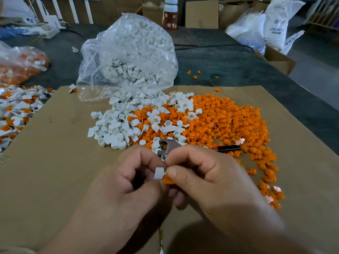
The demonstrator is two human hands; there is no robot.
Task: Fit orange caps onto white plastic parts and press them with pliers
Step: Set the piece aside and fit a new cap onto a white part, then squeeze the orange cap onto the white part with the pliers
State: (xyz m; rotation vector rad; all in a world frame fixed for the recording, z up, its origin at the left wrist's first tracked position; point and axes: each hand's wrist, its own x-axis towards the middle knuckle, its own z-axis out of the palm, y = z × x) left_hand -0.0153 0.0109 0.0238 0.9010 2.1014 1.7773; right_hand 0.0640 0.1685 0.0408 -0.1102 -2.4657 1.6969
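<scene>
Head view, white part [158, 173] tab upward, orange cap [168, 180] below

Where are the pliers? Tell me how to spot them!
Find the big brown cardboard with the orange pile of caps. At the pile's near edge lie the pliers. They are the only shiny metal thing there, with a red and black handle.
</scene>
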